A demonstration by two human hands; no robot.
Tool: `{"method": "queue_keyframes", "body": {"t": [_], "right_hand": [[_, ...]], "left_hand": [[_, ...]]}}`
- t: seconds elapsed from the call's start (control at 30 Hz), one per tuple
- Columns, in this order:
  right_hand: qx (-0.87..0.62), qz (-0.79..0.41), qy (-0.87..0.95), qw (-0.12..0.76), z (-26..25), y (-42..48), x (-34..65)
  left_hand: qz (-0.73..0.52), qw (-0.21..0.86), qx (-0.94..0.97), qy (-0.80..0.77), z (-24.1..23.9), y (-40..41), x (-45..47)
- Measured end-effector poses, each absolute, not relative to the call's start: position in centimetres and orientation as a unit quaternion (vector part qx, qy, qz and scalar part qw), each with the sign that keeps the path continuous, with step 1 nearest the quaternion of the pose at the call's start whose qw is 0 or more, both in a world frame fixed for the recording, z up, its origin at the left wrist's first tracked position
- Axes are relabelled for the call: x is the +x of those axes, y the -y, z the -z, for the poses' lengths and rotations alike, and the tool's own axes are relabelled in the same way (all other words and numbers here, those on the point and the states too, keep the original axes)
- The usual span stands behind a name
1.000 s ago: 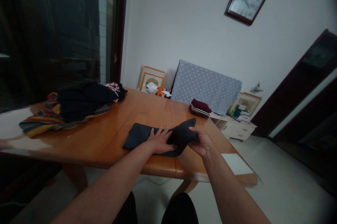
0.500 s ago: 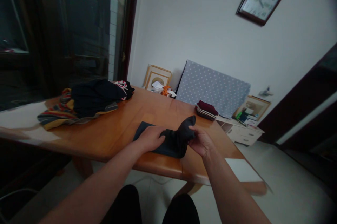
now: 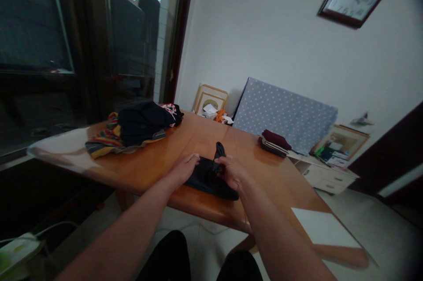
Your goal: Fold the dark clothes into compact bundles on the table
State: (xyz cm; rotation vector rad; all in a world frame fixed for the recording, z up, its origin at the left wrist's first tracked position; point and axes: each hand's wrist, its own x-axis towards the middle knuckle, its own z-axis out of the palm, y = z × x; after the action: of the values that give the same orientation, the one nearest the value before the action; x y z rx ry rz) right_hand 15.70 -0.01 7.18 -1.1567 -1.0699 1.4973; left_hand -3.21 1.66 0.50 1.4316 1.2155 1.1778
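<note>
A dark, folded garment (image 3: 209,186) lies near the front edge of the wooden table, its exact kind hard to make out. My right hand (image 3: 234,171) pinches a raised flap of it, which stands up above the folded part. At the garment's left end is my left hand (image 3: 185,170), its fingers closed together over the edge of the cloth. Part of the fabric is hidden behind both hands.
On the wooden table (image 3: 194,133), a heap of dark and striped clothes (image 3: 142,118) lies at the left. Farther right sits a stack of folded clothes (image 3: 275,142), maroon on top. A white sheet (image 3: 325,227) lies near the right end. A white drawer cabinet (image 3: 325,174) stands behind.
My right hand has brought the raised part of the garment leftward over the rest. My left hand has shifted to the garment's left end. The view has turned somewhat left.
</note>
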Motion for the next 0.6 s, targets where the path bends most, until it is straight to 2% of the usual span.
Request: {"method": "queue_keyframes", "body": {"t": [0.13,0.37,0.6], "right_hand": [[-0.507,-0.585,0.462,0.433,-6.4,-0.1,13.8],[-0.521,-0.581,0.476,0.406,-5.2,-0.8,12.7],[-0.489,-0.635,0.446,0.398,-5.5,-0.1,12.2]], "left_hand": [[-0.488,0.504,0.538,-0.467,-1.2,-1.3,-3.8],[-0.480,0.532,0.526,-0.457,-1.6,-0.8,-4.5],[-0.466,0.467,0.576,-0.484,-2.1,-0.4,-4.8]]}}
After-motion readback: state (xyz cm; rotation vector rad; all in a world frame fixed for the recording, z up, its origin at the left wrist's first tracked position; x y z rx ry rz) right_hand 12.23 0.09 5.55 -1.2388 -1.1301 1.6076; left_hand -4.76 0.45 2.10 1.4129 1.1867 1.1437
